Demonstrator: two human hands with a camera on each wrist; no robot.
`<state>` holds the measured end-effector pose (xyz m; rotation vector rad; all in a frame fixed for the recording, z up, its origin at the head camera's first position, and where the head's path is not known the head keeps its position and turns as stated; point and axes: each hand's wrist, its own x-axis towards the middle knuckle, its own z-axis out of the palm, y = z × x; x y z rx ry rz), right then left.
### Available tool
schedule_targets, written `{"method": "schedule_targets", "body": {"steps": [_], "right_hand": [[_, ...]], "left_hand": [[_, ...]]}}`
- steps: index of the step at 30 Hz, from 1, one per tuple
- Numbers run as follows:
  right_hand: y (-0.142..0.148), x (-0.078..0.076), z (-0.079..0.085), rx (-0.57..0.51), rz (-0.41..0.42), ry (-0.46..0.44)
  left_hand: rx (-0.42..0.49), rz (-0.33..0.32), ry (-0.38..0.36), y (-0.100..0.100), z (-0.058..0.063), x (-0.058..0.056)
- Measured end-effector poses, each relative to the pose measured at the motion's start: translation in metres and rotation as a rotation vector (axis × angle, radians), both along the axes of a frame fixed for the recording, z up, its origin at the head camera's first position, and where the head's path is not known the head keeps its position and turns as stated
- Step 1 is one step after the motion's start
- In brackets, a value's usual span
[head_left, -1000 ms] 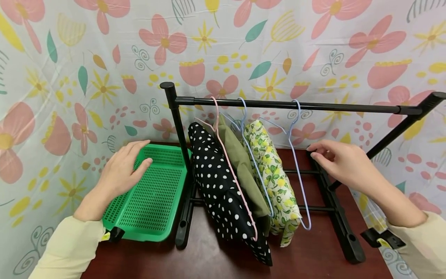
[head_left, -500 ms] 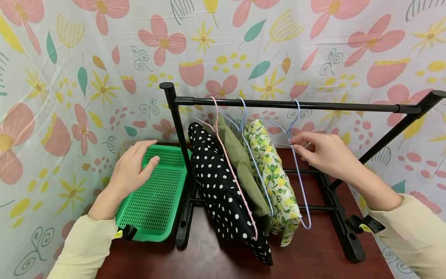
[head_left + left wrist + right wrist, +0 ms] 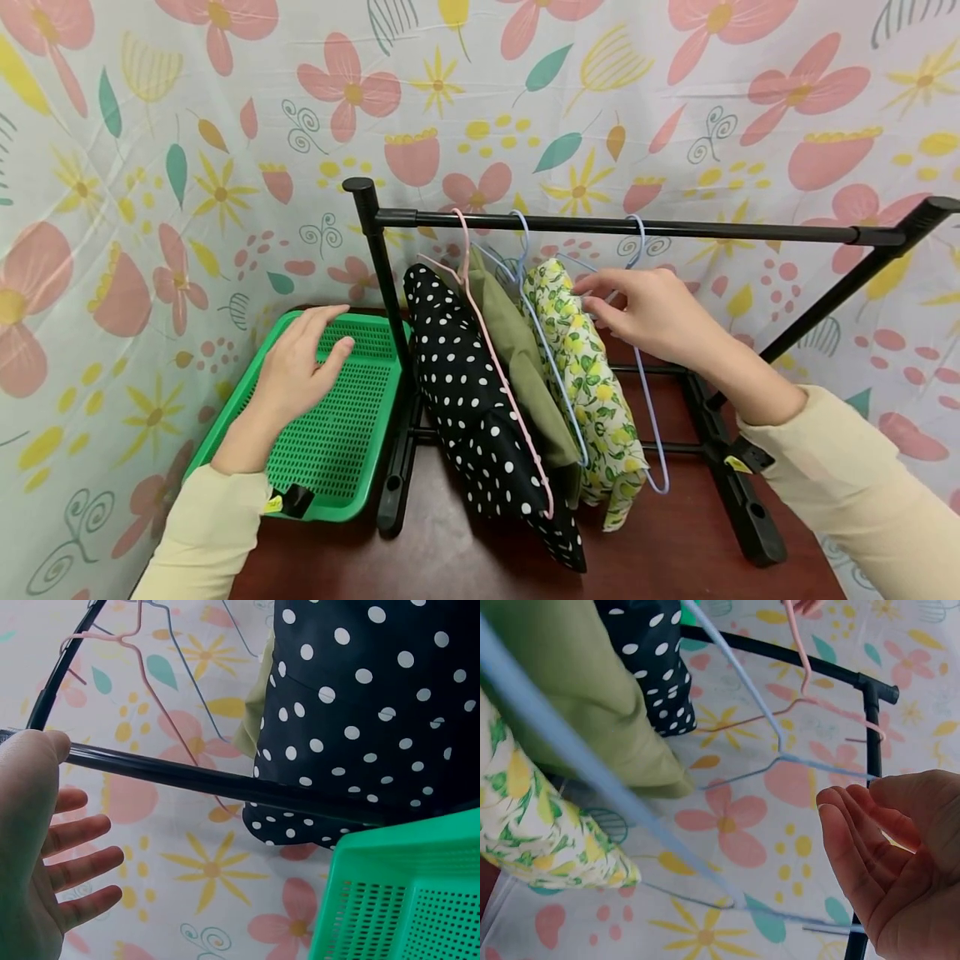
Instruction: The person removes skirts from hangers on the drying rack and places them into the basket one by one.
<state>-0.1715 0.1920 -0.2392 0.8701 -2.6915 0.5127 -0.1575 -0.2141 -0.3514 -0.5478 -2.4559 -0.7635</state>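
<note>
My right hand (image 3: pixel 645 317) reaches over the right-hand blue hanger (image 3: pixel 651 417), its bent fingers at the upper edge of a lemon-print cloth item (image 3: pixel 600 375). In the right wrist view those fingers (image 3: pixel 862 855) are loosely bent with nothing between them, near the hangers' top parts. My left hand (image 3: pixel 296 371), fingers spread, hovers over the green basket (image 3: pixel 360 467) and holds nothing. Between the hands, a black polka-dot item (image 3: pixel 472 400) hangs on a pink hanger (image 3: pixel 516 406), and an olive green one (image 3: pixel 517 342) on another blue hanger (image 3: pixel 557 375).
A black rack with a top bar (image 3: pixel 750 232) carries the hangers. Its right foot (image 3: pixel 742 492) and left foot (image 3: pixel 397 483) stand on a dark red-brown table (image 3: pixel 480 567). A floral curtain (image 3: pixel 675 108) closes off the back and sides.
My right hand has moved left from beside the rack's right post, past the right blue hanger to the lemon-print item. The left hand has drifted slightly right over the basket.
</note>
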Motion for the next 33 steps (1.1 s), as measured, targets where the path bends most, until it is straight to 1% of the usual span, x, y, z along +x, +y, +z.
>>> {"method": "schedule_targets", "body": {"steps": [6, 11, 14, 19, 26, 33], "right_hand": [[-0.015, -0.003, -0.002, -0.024, 0.046, -0.045], [-0.024, -0.008, -0.004, -0.022, 0.071, -0.024], [-0.029, -0.009, -0.004, -0.028, 0.079, -0.018], [-0.037, -0.011, -0.007, -0.052, 0.068, -0.060], [-0.047, -0.013, -0.013, -0.071, 0.042, -0.130], [-0.062, -0.015, -0.012, -0.062, 0.030, -0.116]], "left_hand": [[0.012, 0.012, -0.022, 0.005, -0.005, 0.001], [0.045, 0.003, -0.035, 0.010, -0.010, 0.001], [0.057, 0.004, -0.053, 0.013, -0.016, 0.001], [0.075, 0.003, -0.081, 0.019, -0.028, 0.003], [0.133, -0.001, -0.115, 0.028, -0.042, 0.003], [0.194, -0.020, -0.148, 0.033, -0.053, 0.000]]}}
